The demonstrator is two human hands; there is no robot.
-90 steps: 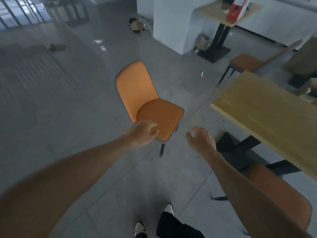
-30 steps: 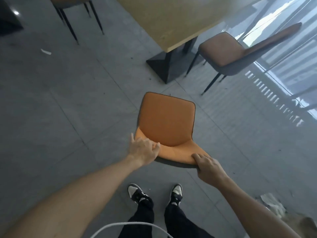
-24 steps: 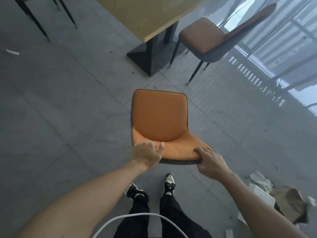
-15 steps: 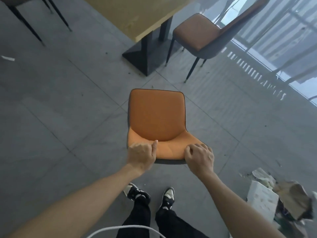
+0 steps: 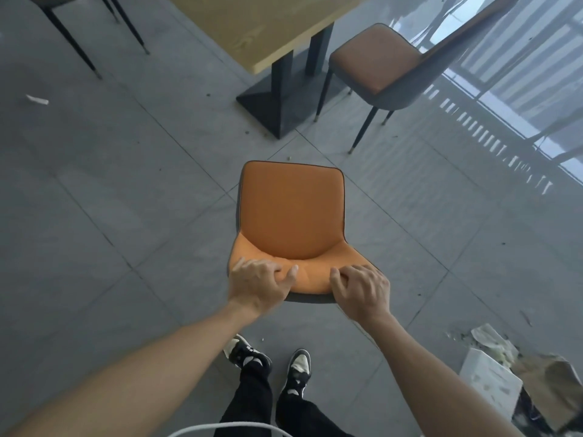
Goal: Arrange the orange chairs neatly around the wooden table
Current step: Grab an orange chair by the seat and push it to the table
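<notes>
Both hands have shifted inward along the backrest since half a second ago, and the desk's black base now sits farther ahead than it did. Left hand [image 5: 257,283] curls over the top edge of the orange chair [image 5: 291,212], its fingers wrapped onto the front of the padding and its thumb [image 5: 291,274] pressed into the cushion, which dimples under it. Right hand [image 5: 362,290] grips the same edge just beside it, knuckles bent and fingertips hooked over the rim, so both hands are clamped on the backrest with a short stretch of orange between them. The seat of this chair stretches away from the hands toward the wooden desk [image 5: 262,23], whose corner and black pedestal base [image 5: 277,102] lie well ahead, apart from the chair. Ahead and to the right of the right hand, a second orange chair [image 5: 378,64] stands close beside the desk's base, its seat facing the desk. Far ahead of the left hand, thin black chair legs [image 5: 74,47] show at the frame's top edge. Below the hands are two black-and-white shoes [image 5: 298,367] on the grey tiled floor [image 5: 110,200], and to the right of the right arm lies a heap of cardboard and paper litter [image 5: 511,376].
</notes>
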